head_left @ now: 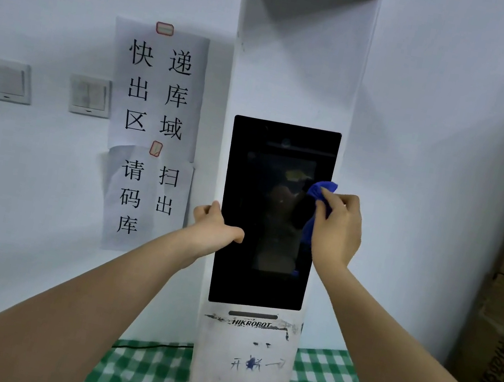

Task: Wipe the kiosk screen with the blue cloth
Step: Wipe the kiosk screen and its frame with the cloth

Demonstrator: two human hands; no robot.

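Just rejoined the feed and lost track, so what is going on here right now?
A person stands facing a tall white kiosk column and is cleaning its dark rectangular touchscreen. The right hand holds a bunched blue cloth against the right side of the screen, about mid-height. The left hand grips the column's left edge beside the screen, thumb lying on the glass, apparently steadying it. The screen is off and reflective. The kiosk stands on a green-and-white checked tablecloth.
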